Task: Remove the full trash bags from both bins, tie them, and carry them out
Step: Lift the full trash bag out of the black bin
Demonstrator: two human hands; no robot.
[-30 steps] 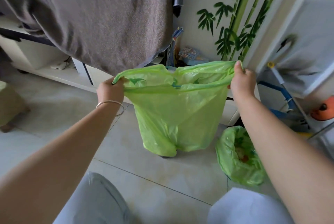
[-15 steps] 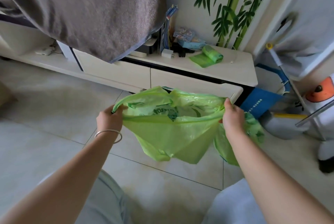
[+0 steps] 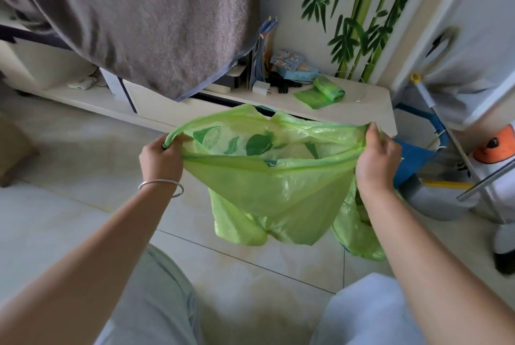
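— Grey-beige floor tiles (image 3: 83,222) below; what hangs over them?
— Thin translucent green plastic bag (image 3: 278,191) with leaf prints, limp, mouth stretched wide. Left hand (image 3: 160,159) pinches its left rim, right hand (image 3: 377,162) grips the right rim.

Your left hand (image 3: 160,156) at 9 o'clock: fingers curled, pinching | your right hand (image 3: 377,158) at 3 o'clock: fingers curled, pinching | both forearms extended forward, spread apart
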